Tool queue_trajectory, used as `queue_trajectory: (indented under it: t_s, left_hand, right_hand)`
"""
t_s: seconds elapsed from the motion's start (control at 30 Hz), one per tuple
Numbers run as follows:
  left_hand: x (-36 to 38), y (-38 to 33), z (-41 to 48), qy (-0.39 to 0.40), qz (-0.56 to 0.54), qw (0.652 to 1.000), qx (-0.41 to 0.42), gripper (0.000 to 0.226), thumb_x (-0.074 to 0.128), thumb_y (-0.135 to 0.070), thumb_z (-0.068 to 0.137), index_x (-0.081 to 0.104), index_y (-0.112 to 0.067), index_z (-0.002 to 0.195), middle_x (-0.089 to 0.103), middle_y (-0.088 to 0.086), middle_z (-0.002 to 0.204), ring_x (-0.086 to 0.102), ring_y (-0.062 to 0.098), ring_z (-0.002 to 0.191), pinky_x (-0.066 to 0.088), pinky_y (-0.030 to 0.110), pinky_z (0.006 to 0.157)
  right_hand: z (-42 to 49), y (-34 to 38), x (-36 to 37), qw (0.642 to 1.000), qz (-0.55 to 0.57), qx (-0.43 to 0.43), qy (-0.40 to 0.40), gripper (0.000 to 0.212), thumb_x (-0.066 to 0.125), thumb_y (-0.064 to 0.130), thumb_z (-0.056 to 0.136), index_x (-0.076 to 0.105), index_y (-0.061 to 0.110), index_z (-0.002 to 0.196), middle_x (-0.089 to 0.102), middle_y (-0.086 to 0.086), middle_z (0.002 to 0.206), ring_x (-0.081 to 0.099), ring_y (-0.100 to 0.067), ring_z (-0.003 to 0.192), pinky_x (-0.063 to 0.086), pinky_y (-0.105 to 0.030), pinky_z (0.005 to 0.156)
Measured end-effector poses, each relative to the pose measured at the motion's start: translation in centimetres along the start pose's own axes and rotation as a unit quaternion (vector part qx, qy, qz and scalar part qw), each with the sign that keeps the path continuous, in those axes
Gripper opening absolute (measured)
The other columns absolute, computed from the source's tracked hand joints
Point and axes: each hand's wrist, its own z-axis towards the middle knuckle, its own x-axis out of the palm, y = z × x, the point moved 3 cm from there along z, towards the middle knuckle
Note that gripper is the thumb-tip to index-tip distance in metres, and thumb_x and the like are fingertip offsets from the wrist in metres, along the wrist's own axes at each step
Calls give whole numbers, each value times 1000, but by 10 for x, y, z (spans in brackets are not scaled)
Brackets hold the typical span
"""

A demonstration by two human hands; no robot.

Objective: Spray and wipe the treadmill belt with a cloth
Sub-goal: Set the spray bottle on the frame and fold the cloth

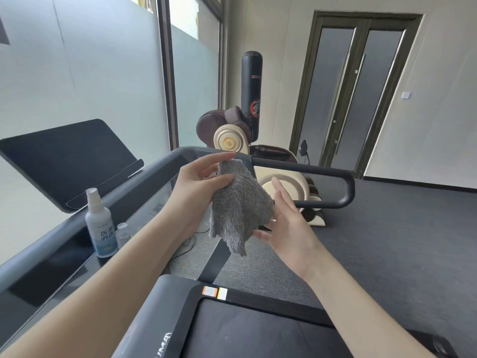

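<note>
1. Treadmill belt (258, 337), seen in the head view at the bottom centre of the frame, is dark and shows no visible wet patch or spray; whether it has been sprayed cannot be told, and wiping is judged not yet begun.
2. The grey cloth (238, 205) is held up mid-frame, well above the belt. It is pinched at its top by the left hand (198, 184), thumb against fingers; the right hand (286, 226) is held open under its lower edge, fingers extended and loosely together.
3. The spray bottle (99, 223) is stood upright, untouched, on the console shelf at the left; its liquid level cannot be read behind the label. A small clear cap (122, 229) is seen just beside it.
</note>
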Motion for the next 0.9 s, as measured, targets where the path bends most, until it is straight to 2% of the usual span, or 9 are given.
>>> queue_trajectory:
  t_s: [0.13, 0.23, 0.37, 0.5, 0.57, 0.63, 0.73, 0.83, 0.9]
  left_hand:
    - [0, -2, -2, 9, -4, 1000, -4, 37, 70, 7, 81, 79, -24, 99, 70, 5, 100, 62, 33, 117, 50, 49, 101]
    - [-2, -4, -3, 11, -10, 1000, -8, 36, 68, 9, 82, 76, -17, 106, 71, 8, 102, 64, 34, 113, 49, 51, 102]
    - [-4, -5, -3, 8, -11, 1000, -11, 38, 73, -6, 68, 78, -21, 102, 71, 12, 111, 60, 33, 121, 47, 52, 104]
    - [-10, -4, -2, 5, -18, 1000, -8, 34, 73, -1, 72, 79, -22, 98, 71, 10, 107, 60, 32, 121, 52, 42, 97]
    - [-14, -5, -2, 3, -7, 1000, -13, 34, 74, -5, 70, 80, -24, 97, 70, 13, 112, 60, 31, 121, 53, 43, 97]
    - [-18, -5, -3, 10, 18, 1000, -22, 32, 77, -4, 73, 79, -25, 97, 71, 16, 113, 64, 31, 115, 54, 42, 95]
    - [-23, -7, -7, 34, 92, 995, -32, 30, 76, -1, 79, 79, -26, 94, 75, 10, 103, 70, 24, 99, 58, 29, 85]
    - [-26, -5, -9, 39, 181, 981, -56, 33, 78, 1, 76, 78, -26, 94, 68, 11, 105, 64, 21, 97, 50, 26, 92]
    - [-25, -1, -9, 36, 226, 970, -77, 32, 79, 0, 76, 78, -26, 95, 62, 19, 114, 60, 30, 104, 48, 33, 98]
  right_hand:
    - [3, 5, -2, 1000, 3, -16, -20, 55, 58, 28, 84, 43, 39, 136, 65, 2, 122, 60, -18, 104, 37, -44, 103]
    - [4, 1, 1, 999, 25, -24, -16, 55, 61, 15, 83, 50, 35, 132, 62, -6, 127, 58, -22, 113, 39, -44, 102]
    - [2, 1, 7, 999, 29, -24, 7, 58, 60, 11, 84, 47, 33, 135, 62, -7, 126, 57, -25, 119, 43, -40, 100]
    - [4, 3, 9, 999, 27, -43, 4, 60, 61, 3, 82, 48, 27, 135, 61, -15, 126, 56, -28, 119, 40, -43, 105]
    - [4, 6, 8, 998, -2, -64, -22, 59, 61, 0, 81, 51, 24, 134, 63, -16, 122, 59, -26, 113, 40, -44, 104]
    - [4, 12, 6, 992, -56, -95, -54, 52, 58, -4, 84, 54, 21, 130, 68, -14, 110, 63, -22, 102, 46, -40, 96]
    - [4, 27, 6, 975, -150, -148, -76, 38, 54, -6, 88, 60, 16, 118, 69, -8, 93, 63, -15, 87, 50, -33, 81]
    - [6, 39, 9, 953, -231, -181, -79, 26, 53, -6, 90, 65, 14, 101, 66, -7, 88, 60, -16, 83, 48, -34, 80]
    - [9, 44, 10, 940, -274, -186, -80, 25, 54, -5, 90, 67, 15, 90, 66, -3, 86, 58, -13, 83, 47, -31, 82]
